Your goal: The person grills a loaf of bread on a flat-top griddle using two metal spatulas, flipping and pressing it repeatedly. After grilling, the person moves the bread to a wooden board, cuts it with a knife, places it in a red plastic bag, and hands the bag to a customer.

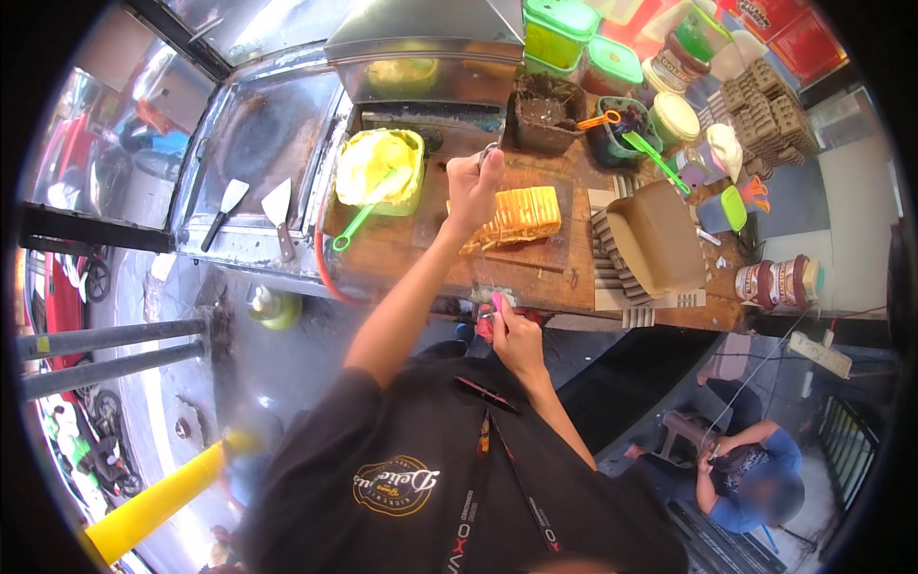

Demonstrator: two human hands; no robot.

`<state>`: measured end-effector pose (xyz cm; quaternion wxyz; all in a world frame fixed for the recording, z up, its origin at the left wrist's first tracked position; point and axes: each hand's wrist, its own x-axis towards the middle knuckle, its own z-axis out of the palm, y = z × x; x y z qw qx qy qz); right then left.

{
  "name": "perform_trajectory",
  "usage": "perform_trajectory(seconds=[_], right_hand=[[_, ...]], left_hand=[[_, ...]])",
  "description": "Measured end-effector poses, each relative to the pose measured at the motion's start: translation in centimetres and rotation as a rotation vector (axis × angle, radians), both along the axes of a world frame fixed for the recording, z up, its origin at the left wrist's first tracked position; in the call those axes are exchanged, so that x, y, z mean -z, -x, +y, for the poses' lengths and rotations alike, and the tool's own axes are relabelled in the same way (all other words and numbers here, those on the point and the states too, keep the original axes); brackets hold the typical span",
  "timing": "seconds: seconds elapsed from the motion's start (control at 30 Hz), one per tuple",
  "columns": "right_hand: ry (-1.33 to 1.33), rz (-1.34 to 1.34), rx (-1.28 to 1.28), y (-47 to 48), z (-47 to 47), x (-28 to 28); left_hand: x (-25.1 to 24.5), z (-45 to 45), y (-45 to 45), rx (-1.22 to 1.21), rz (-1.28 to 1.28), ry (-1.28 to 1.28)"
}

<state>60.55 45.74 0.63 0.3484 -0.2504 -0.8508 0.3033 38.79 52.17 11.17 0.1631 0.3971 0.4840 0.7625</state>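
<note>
My left hand is a fist above the sliced filled bread, closed around a metal tool whose ringed end shows over the thumb; the rest is hidden. The bread, golden and cut into several pieces, lies on a wooden board. Closer to my body, at the counter's front edge, my right hand grips a pink handle. A thin line runs up from this handle towards the bread; whether it is a blade or a wire, I cannot tell. Left of the bread stands a tub of yellow spread holding a green spatula.
Two metal scrapers rest by a griddle on the left. Folded cardboard boxes stand right of the board. Behind are a chocolate-smeared tub, a dark jam tub and egg trays. A person sits lower right.
</note>
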Motion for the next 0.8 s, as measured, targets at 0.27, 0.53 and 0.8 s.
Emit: perform_trajectory(seconds=[0.27, 0.53, 0.8], right_hand=[[0.080, -0.335, 0.011, 3.3, 2.0, 1.9], [0.309, -0.250, 0.162, -16.2, -4.8, -4.0], [0.769, -0.173, 0.363, -12.0, 4.4, -8.7]], left_hand=[[0.2, -0.6, -0.2, 0.041, -0.055, -0.031], [-0.6, -0.9, -0.9, 0.021, -0.043, -0.039], [-0.9, -0.4, -2.5, -0.280, -0.074, 0.116]])
